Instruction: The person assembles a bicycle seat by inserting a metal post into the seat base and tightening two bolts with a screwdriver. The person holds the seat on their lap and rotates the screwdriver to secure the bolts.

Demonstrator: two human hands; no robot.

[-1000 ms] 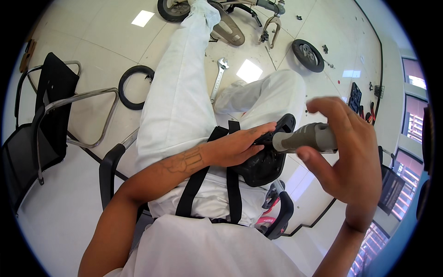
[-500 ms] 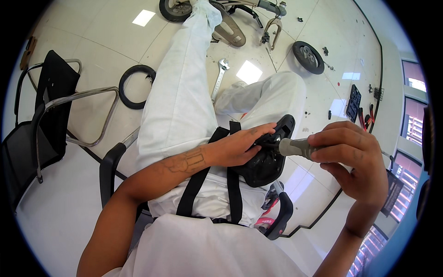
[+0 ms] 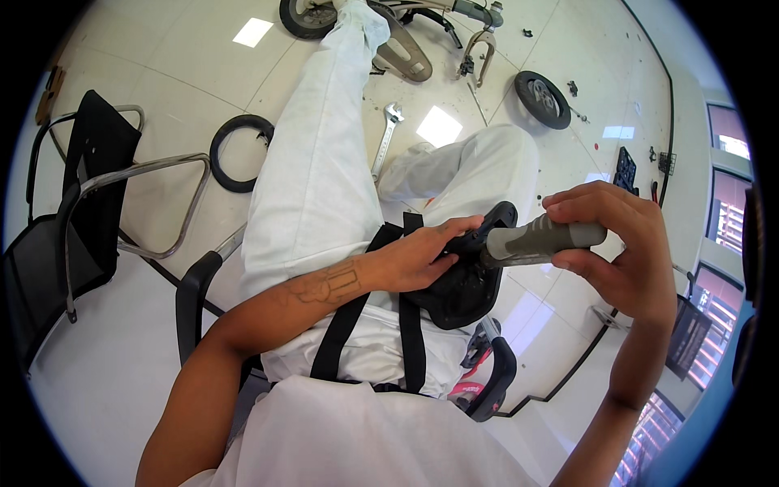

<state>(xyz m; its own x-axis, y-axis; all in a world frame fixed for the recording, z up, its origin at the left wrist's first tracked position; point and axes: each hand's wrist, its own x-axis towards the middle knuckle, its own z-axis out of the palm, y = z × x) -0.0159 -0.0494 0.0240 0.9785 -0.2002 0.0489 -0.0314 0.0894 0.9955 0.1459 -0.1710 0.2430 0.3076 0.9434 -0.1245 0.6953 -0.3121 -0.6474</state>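
Note:
A black bicycle saddle [image 3: 464, 294] rests on my lap by my right thigh, its underside facing up. My left hand [image 3: 418, 258] grips it, with the thumb and fingers spread across its near-left side. A screwdriver [image 3: 544, 241] with a thick grey handle points leftward into the underside of the saddle; its tip is hidden. My right hand [image 3: 621, 239] has its fingertips along the upper side of the handle and its thumb below, in a loose grip. The butt of the handle shows between them.
An adjustable wrench [image 3: 388, 140] lies on the tiled floor beyond my knees. Farther off are a partly dismantled bike [image 3: 406, 50] and a small wheel [image 3: 542, 101]. A loose tyre [image 3: 235, 154] lies left of my leg, near a black chair [image 3: 93, 170]. Black straps [image 3: 412, 341] cross my lap.
My right hand has loosened and turned around the screwdriver handle, shifting slightly up, so more of the handle shows. My left hand and the saddle stay nearly still.

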